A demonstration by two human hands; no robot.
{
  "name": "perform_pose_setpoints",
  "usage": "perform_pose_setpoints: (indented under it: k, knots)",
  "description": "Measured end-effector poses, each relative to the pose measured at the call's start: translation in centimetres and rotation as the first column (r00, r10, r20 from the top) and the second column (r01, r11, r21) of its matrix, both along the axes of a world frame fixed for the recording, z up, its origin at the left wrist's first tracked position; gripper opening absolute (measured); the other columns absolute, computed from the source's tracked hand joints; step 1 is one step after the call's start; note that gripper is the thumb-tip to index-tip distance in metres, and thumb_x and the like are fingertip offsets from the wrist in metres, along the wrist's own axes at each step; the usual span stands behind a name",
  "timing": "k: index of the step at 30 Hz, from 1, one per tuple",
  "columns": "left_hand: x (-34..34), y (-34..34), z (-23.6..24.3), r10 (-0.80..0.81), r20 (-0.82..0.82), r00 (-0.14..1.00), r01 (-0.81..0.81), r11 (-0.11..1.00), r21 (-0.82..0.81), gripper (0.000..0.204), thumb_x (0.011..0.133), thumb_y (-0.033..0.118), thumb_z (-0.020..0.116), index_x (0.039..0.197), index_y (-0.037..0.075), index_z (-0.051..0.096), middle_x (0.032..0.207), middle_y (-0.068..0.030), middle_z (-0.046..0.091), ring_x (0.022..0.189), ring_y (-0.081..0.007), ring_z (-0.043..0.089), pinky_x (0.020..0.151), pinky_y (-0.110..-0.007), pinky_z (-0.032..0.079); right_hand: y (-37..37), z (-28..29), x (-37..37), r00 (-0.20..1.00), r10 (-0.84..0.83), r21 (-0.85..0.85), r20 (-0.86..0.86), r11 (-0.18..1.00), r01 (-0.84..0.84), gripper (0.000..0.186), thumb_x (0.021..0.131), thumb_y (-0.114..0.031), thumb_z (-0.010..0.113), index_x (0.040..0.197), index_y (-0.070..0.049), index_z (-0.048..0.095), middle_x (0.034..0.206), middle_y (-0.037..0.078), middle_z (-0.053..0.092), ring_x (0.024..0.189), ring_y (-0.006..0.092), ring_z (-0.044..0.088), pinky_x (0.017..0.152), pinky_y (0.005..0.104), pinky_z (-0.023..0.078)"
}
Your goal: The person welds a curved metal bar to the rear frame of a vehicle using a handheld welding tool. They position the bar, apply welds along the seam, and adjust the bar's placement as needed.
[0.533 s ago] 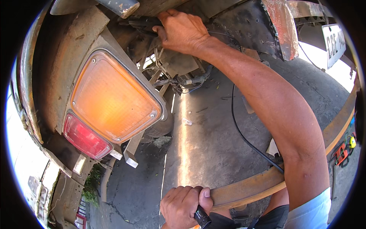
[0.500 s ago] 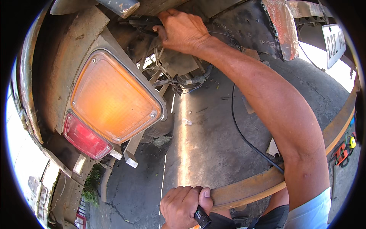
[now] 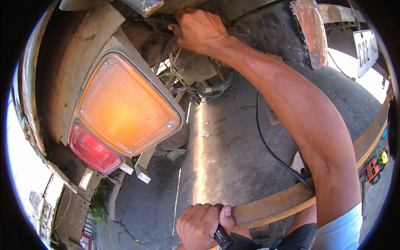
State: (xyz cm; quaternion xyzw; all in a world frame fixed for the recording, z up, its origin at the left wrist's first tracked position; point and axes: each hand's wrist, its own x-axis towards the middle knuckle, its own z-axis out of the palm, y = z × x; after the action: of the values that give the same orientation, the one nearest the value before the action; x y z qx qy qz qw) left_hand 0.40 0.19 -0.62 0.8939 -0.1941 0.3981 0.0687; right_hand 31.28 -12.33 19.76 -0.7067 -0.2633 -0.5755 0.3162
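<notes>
My right hand reaches up under the vehicle's rear. Its fingers and thumb close on a dark elongated piece; its kind is hard to tell in the shadow. Low in the picture, my left hand is closed in a fist around a short black cylinder, whose end sticks out below the thumb. That fist touches the end of a curved rusty metal bar. To the left of my right hand is a large orange lamp lens, with a red lens below it.
A black cable hangs down to the rusty bar. Loose wires and a connector dangle under the frame. A metal bracket juts out below the lamp. At right are a licence plate and red and yellow tools on the ground.
The view has shifted slightly, so the lamp and frame sit a little differently. Both hands keep the same grip and nearly the same place.
</notes>
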Motion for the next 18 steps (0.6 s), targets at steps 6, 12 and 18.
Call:
perform_pose_setpoints:
  k: [6,12,18]
  knots:
    - [0.03,-0.05,0.09,-0.008,0.005,1.000,0.008,1.000,-0.013,0.022,0.095,0.012,0.072,0.075,0.007,0.066,0.063,-0.0120,0.056,0.055,-0.0340,0.059,0.054,-0.046,0.048,0.42,0.75,-0.08,1.000,-0.026,-0.015,-0.017,1.000,0.026,0.038,0.103,-0.036,0.066,0.120,-0.002,0.072,0.119,0.024,0.075,0.103,0.0442,0.076,0.090,0.0550,0.063]
    - [-0.04,-0.10,0.16,-0.002,-0.009,1.000,0.002,1.000,-0.003,0.021,0.095,0.012,0.072,0.075,0.007,0.066,0.064,-0.0123,0.058,0.055,-0.0339,0.060,0.054,-0.046,0.048,0.31,0.88,-0.43,0.998,-0.044,-0.041,-0.051,0.998,0.042,0.038,0.104,-0.035,0.063,0.122,-0.005,0.077,0.127,0.020,0.075,0.112,0.0369,0.076,0.097,0.0494,0.062]
    - [-0.14,-0.15,0.24,0.006,-0.024,1.000,-0.006,1.000,-0.003,0.021,0.094,0.012,0.072,0.075,0.007,0.066,0.063,-0.0119,0.058,0.054,-0.0336,0.060,0.054,-0.046,0.047,0.24,0.92,-0.98,0.994,-0.051,-0.041,-0.101,0.998,0.047,0.040,0.101,-0.031,0.063,0.131,-0.007,0.073,0.116,0.018,0.080,0.107,0.0356,0.079,0.095,0.0480,0.063]
